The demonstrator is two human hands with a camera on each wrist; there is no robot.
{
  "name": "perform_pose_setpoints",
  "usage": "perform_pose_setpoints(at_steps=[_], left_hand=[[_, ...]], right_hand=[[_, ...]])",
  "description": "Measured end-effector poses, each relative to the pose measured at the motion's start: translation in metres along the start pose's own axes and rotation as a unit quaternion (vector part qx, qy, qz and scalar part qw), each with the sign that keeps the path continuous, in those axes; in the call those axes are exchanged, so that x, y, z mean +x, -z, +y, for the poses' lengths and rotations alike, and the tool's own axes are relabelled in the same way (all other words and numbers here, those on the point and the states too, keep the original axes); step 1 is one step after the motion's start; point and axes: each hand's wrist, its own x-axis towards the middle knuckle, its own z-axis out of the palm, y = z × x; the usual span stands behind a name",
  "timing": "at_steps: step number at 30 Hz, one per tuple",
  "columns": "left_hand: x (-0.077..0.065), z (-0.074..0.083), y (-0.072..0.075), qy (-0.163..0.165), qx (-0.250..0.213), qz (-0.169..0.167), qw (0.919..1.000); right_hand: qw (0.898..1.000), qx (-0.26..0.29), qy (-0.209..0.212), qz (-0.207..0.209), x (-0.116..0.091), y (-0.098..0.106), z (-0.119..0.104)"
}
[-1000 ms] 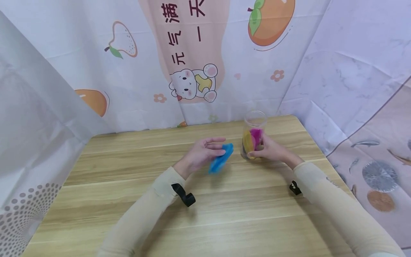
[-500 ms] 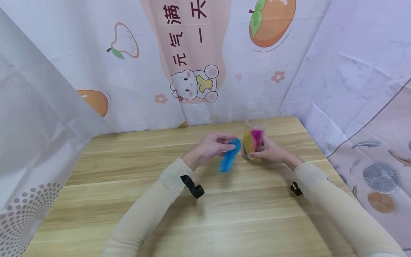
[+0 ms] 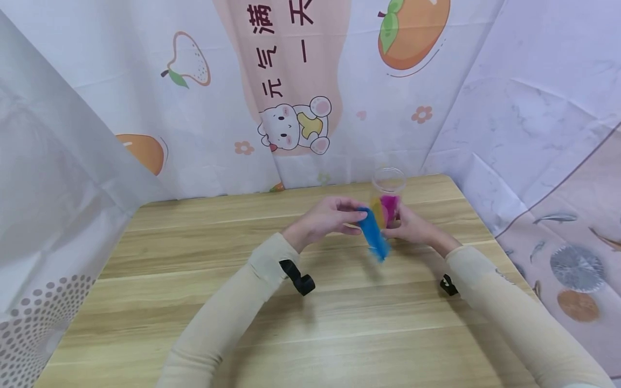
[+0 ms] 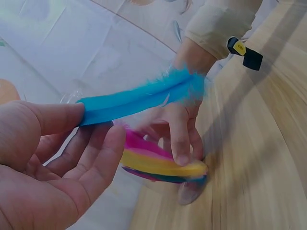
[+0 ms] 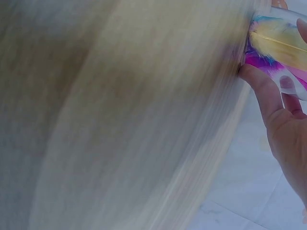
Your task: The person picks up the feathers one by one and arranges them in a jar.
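My left hand (image 3: 330, 220) pinches a bright blue feather (image 3: 374, 236) by one end, between thumb and fingers. In the left wrist view the feather (image 4: 139, 103) stretches away from the thumb to a fluffy end. My right hand (image 3: 412, 226) grips the lower part of a tall clear cup (image 3: 388, 186) standing on the table. Inside the cup are a yellow feather (image 5: 278, 44) and a magenta feather (image 5: 261, 61), with some blue and dark ones partly hidden. In the head view the blue feather hangs in front of the cup, below its rim.
The cup stands near the back right of a wood-grain table (image 3: 271, 345). A printed curtain (image 3: 204, 124) hangs along the back edge, and another patterned cloth (image 3: 548, 178) is on the right. A black strap (image 3: 297, 277) hangs from the left wrist.
My left hand has moved right, toward the cup, with the blue feather. The feather's free end has swung from lower left to lower right. My right hand stays on the cup.
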Motion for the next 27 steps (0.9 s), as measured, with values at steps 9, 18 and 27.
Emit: perform_pose_setpoints(at_steps=[9, 18, 27], left_hand=[[0.004, 0.01, -0.004, -0.028, 0.01, 0.002, 0.9996], [0.007, 0.014, -0.007, -0.045, -0.009, 0.027, 0.9986], [0.009, 0.013, -0.01, -0.056, -0.029, 0.044, 0.997]], right_hand=[[1.0, -0.003, -0.003, 0.003, 0.001, 0.001, 0.003], [1.0, 0.001, 0.002, -0.001, -0.001, 0.0, -0.001], [1.0, 0.002, -0.005, 0.001, -0.001, -0.001, 0.0]])
